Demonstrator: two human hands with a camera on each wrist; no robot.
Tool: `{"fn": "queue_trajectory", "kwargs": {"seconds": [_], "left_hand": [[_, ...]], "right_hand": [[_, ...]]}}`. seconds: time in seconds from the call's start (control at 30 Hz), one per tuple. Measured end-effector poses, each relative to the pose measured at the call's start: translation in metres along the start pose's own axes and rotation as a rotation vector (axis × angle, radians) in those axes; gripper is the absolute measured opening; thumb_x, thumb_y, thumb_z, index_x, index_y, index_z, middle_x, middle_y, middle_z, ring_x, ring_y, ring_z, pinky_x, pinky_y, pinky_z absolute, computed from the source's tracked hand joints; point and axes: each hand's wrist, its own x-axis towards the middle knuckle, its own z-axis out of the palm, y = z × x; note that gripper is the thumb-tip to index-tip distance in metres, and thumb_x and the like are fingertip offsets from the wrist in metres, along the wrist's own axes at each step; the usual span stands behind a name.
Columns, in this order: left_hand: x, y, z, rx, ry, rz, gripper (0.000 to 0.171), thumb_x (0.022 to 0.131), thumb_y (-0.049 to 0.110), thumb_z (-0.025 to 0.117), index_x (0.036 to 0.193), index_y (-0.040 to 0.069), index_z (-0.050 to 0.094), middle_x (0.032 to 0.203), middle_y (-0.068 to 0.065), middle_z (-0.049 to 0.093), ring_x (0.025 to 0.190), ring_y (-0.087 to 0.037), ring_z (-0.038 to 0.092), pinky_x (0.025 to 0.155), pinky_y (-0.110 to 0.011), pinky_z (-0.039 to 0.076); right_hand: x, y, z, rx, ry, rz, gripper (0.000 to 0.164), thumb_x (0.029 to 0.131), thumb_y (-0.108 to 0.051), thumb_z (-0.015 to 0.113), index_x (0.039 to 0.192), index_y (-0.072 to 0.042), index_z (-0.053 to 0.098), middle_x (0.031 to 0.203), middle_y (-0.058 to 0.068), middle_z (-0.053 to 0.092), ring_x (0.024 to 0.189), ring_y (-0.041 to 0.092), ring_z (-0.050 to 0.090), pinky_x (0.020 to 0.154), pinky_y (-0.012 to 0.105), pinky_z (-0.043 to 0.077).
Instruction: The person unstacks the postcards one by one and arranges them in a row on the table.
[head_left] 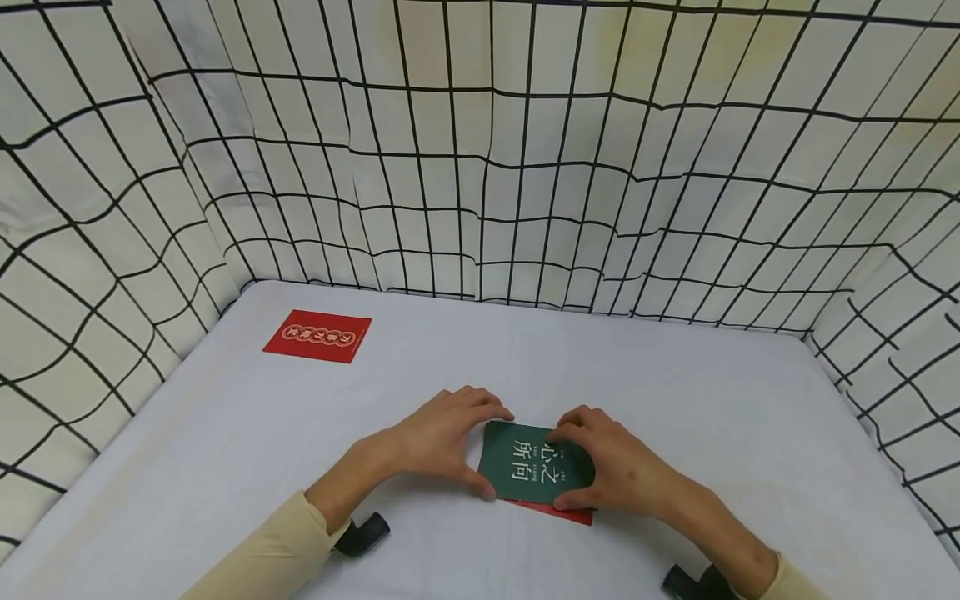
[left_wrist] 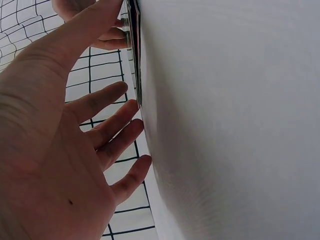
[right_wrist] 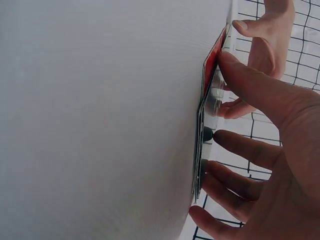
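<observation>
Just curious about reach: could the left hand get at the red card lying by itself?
Probably yes: only white tabletop shows between the left hand and the red card, though the card lies beyond the hand, so the arm would need to extend.

green card: smooth, glossy-looking paper; far red card: smooth paper; tabletop: matt, smooth; sleeve: cloth.

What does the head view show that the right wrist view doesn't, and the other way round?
Only the head view: a separate red card toward the table's far left corner, the white lettering on the green card, and the tan sleeves.

Only the right wrist view: the pile's layered edge seen side-on.

Both: the left hand and right hand at the pile, red showing beneath its top, the white table and the black netting.
</observation>
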Motion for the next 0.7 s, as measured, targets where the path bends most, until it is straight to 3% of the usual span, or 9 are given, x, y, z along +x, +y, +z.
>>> {"fn": "queue_trajectory", "kwargs": {"seconds": [0.33, 0.7], "left_hand": [[-0.0001, 0.0015, -0.0001, 0.007, -0.023, 0.006, 0.09, 0.067, 0.06, 0.093, 0.143, 0.025, 0.059, 0.139, 0.005, 0.057, 0.13, -0.015, 0.049, 0.103, -0.04, 0.044], [-0.0014, 0.0042, -0.0004, 0.014, -0.033, 0.012, 0.087, 0.071, 0.056, 0.091, 0.146, 0.025, 0.057, 0.138, 0.005, 0.057, 0.129, -0.014, 0.049, 0.103, -0.04, 0.045]], "right_hand": [[-0.0014, -0.0015, -0.0011, -0.027, -0.005, -0.028, 0.071, 0.073, -0.054, 0.092, 0.131, -0.023, 0.066, 0.131, -0.007, 0.057, 0.12, 0.015, 0.052, 0.1, 0.045, 0.056], [-0.0035, 0.0007, -0.0005, -0.028, 0.007, -0.061, 0.07, 0.077, -0.051, 0.09, 0.135, -0.022, 0.064, 0.131, -0.006, 0.056, 0.119, 0.015, 0.052, 0.101, 0.046, 0.055]]}}
